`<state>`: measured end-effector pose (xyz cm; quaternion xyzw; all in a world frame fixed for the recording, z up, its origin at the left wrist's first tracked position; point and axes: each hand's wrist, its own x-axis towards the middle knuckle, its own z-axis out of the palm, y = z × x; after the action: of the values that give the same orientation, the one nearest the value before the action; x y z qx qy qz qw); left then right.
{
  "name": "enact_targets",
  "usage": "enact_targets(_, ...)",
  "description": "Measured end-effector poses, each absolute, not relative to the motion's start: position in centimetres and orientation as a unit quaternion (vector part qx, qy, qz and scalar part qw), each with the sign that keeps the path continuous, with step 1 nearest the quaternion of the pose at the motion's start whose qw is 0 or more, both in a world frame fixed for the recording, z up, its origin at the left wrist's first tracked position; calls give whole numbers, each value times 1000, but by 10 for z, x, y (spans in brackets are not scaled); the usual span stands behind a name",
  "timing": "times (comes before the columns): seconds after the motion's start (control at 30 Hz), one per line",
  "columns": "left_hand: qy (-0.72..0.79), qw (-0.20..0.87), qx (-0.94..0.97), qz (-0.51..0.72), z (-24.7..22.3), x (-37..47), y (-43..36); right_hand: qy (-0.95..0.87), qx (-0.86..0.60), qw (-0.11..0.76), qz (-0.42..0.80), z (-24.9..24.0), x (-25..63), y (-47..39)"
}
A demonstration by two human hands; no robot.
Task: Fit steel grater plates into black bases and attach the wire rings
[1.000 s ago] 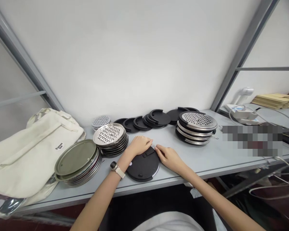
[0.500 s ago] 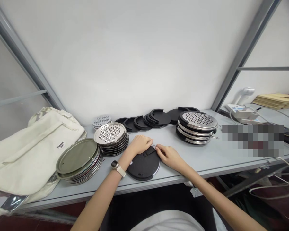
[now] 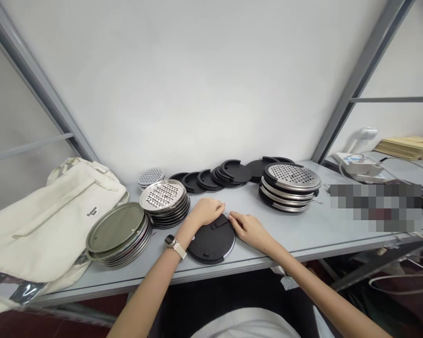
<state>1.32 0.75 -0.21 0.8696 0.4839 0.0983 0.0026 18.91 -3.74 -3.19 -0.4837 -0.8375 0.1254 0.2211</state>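
A round black disc (image 3: 211,241) lies near the table's front edge, with a raised clip-like piece on its upper part and a shiny metal rim at its right side. My left hand (image 3: 207,211) is closed over the disc's far left edge, its thumb pointing at a small wire loop (image 3: 227,215). From the right, my right hand (image 3: 246,226) pinches this loop at the disc's far edge. Just left of my left hand stands a stack of round metal grater plates (image 3: 164,195). Nearer the front left is a stack of round plates with an olive-green one (image 3: 116,227) on top.
Black round covers (image 3: 234,171) overlap along the wall. Metal graters in black holders (image 3: 292,178) are stacked to the right, a wire loop sticking out. A cream cloth bag (image 3: 52,216) covers the left end. Cables and a white device (image 3: 359,162) lie far right.
The view has shifted slightly, so everything sits a little further right. Both hands keep their places at the black disc and the wire loop.
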Motion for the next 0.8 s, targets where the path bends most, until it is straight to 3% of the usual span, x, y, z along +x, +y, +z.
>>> enact_targets(0.8, 493, 16, 864, 100, -1, 16, 7, -841, -496, 196, 91, -34, 187, -35)
